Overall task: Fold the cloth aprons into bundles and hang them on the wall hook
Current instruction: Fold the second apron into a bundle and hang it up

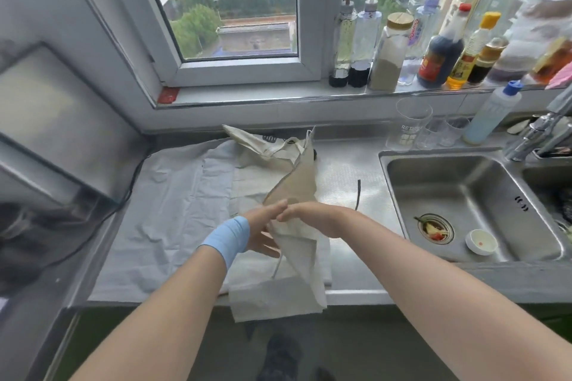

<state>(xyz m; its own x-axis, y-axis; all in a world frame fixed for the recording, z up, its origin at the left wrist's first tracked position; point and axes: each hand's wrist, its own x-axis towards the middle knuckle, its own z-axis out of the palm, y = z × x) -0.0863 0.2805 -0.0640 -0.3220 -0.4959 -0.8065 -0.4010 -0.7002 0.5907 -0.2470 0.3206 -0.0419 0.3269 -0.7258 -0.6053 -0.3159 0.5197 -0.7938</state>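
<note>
we held the apron (297,244) pinched between both hands (280,219) above the surface (346,176), to gather its fold.

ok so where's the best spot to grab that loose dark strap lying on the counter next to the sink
Probably the far end of the dark strap, pinched from above. It lies flat and nearly straight on the bare steel counter, clear of the cream apron; its near end runs in by the right hand. That hand is closest, though both hands seem occupied with the apron.
</note>
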